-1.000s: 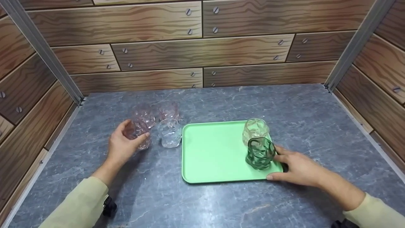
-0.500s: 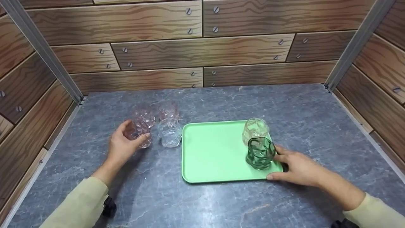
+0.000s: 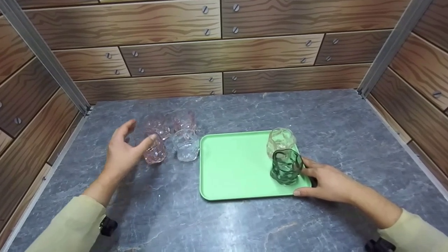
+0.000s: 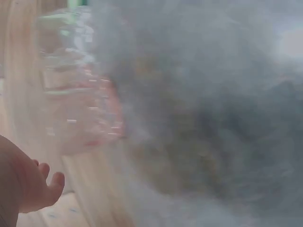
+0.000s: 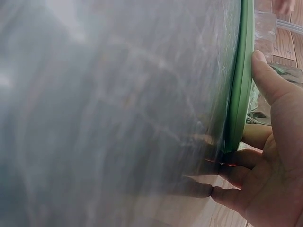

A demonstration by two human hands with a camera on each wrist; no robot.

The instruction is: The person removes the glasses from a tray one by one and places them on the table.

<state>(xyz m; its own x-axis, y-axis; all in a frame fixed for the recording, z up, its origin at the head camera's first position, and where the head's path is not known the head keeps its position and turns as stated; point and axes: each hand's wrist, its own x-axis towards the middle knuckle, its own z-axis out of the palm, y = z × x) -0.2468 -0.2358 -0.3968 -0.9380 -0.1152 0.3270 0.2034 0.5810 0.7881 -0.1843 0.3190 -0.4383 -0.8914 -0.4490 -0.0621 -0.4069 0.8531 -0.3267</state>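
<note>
My left hand (image 3: 120,154) is spread beside the nearest pink glass (image 3: 156,154), holding nothing, with the thumb overlapping the glass in the head view. In the blurred left wrist view, the hand (image 4: 35,187) shows at the lower left, apart from the glasses. At the tray's front right corner, my right hand (image 3: 329,183) grips the green tray (image 3: 234,171). The right wrist view shows its thumb (image 5: 265,75) along the tray rim (image 5: 240,94), its other fingers curled near the underside. A dark green glass (image 3: 287,169) and a pale yellowish glass (image 3: 280,140) stand upright on the tray.
Two more pink glasses (image 3: 159,126) stand behind the nearest one. A clear glass (image 3: 186,147) stands close to the tray's left edge. Wood-patterned walls (image 3: 168,57) enclose the grey marbled table (image 3: 231,227) at the back and sides.
My left hand has let go of the nearest pink glass and moved back to the left, fingers spreading. The right hand stays at the tray. The head view has shifted slightly.
</note>
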